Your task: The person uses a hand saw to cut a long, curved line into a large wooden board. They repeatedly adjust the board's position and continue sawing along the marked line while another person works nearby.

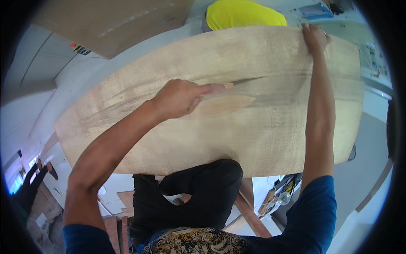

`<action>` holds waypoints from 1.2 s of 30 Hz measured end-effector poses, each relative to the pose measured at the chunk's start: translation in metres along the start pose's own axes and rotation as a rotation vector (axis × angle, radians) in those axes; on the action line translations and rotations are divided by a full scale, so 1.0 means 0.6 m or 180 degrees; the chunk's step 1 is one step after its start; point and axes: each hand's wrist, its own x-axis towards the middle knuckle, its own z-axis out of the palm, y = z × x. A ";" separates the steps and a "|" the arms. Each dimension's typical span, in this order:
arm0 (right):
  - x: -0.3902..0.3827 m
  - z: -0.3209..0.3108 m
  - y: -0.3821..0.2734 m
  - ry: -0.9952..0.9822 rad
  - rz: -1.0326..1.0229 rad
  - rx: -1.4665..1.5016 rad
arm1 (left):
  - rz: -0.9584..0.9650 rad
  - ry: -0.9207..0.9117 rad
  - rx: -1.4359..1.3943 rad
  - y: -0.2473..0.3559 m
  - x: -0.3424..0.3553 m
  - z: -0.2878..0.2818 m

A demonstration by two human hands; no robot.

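A large pale wooden sheet (169, 139) with dark grain streaks stretches across the view, its near edge by my bent knee. My left hand (177, 97) is over its middle. The index finger is stretched out to the right, and its tip is blurred beside a dark streak in the grain (249, 79). The other fingers curl under, and I see nothing held in them. At the far right edge, my right hand (316, 39) grips the sheet, thumb and fingers bent over the rim. Whatever lies under the sheet is hidden.
A brown board (114, 25) stands at the far left. Beyond the far edge shows a bright yellow rounded shape (245, 15). Below the near edge are wooden bars (251, 211) and a clutter of small items (277, 197). Another person's legs (36, 180) show at the left.
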 end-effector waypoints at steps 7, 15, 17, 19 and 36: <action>-0.012 -0.014 0.018 -0.0082 -0.0061 -0.0040 | -0.0924 -0.1047 0.0671 0.103 -0.187 -0.198; 0.003 0.007 -0.008 0.0232 -0.0367 -0.0267 | -0.0182 -0.0182 0.0073 -0.034 -0.010 -0.002; -0.004 -0.011 -0.014 -0.0187 -0.0076 -0.0273 | -0.0166 -0.0015 -0.0317 -0.063 -0.020 0.010; 0.013 -0.028 -0.010 -0.0346 0.0010 -0.0213 | -0.0132 0.0011 -0.0122 -0.030 -0.031 0.030; -0.165 0.008 -0.354 0.0215 -0.1937 0.1298 | -0.0518 -0.0577 -0.0377 0.072 -0.028 -0.067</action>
